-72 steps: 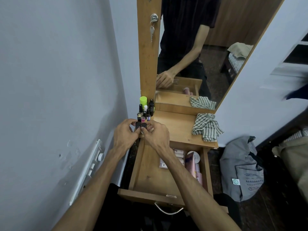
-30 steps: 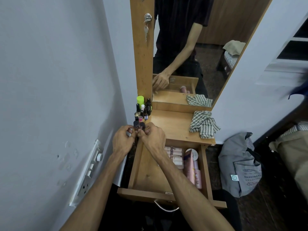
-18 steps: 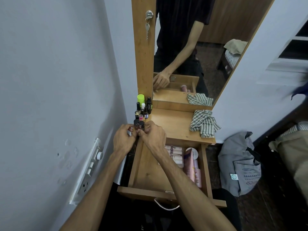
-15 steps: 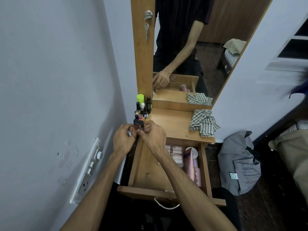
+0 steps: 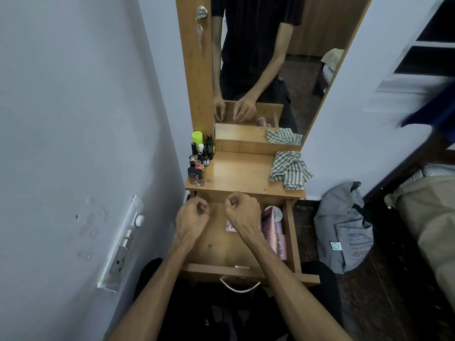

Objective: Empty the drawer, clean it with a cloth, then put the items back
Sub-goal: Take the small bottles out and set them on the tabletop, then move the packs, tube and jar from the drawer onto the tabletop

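Wooden pull-out drawer [image 5: 216,249] stands open under the dresser top [image 5: 241,173]; left hand [image 5: 192,217] and right hand [image 5: 242,212] hover apart above it, fingers curled, gripping nothing; pink tubes and boxes [image 5: 275,232] lie along its right side; small cosmetic bottles [image 5: 199,158] crowd the top's left edge, green-checked cloth [image 5: 289,169] crumpled at right

We were in a dim room with pale blue-grey walls [image 5: 73,94], a switchboard [image 5: 123,244] low on the left wall, a tall wood-framed mirror [image 5: 266,65] ahead, and dark flooring [image 5: 394,303].
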`<state>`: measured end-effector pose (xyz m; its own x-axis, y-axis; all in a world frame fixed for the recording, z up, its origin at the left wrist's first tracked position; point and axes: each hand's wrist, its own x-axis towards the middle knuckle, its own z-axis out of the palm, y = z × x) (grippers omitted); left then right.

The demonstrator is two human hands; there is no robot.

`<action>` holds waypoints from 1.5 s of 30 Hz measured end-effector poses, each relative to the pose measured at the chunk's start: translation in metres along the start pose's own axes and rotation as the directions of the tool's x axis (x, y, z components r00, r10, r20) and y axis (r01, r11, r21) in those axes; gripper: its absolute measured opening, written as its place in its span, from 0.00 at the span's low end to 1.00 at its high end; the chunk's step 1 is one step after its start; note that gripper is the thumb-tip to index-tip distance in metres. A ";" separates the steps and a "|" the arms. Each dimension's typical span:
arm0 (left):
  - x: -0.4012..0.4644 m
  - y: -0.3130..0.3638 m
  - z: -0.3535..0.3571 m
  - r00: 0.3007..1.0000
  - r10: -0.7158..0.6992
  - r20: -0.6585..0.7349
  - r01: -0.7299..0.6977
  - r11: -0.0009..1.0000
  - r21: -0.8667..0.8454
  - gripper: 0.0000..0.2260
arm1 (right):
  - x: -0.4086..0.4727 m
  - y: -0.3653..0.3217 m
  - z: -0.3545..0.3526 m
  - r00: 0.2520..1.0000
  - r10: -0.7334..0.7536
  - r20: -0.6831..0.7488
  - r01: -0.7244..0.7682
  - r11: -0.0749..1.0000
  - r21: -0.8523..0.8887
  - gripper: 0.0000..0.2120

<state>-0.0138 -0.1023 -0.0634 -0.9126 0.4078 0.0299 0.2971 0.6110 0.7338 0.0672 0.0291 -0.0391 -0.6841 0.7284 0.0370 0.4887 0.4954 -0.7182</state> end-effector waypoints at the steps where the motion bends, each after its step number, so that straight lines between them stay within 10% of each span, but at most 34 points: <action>1: -0.003 0.003 0.006 0.999 -0.012 0.045 0.011 1.000 0.025 0.04 | 0.000 0.007 -0.004 1.000 0.031 0.003 -0.031 0.999 -0.017 0.07; 13: -0.016 0.022 0.058 0.921 -0.217 0.324 0.152 0.965 0.215 0.13 | -0.002 0.062 -0.024 0.977 0.171 0.124 -0.139 0.962 -0.233 0.15; 45: -0.017 0.009 0.059 0.792 -0.480 0.378 0.604 0.708 -0.366 0.05 | -0.016 0.062 -0.031 0.970 0.181 0.163 -0.151 0.972 -0.181 0.15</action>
<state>0.0207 -0.0635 -0.0970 -0.7590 0.2864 -0.5847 -0.4431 0.4306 0.7862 0.1258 0.0628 -0.0630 -0.6632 0.7192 -0.2073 0.6764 0.4572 -0.5775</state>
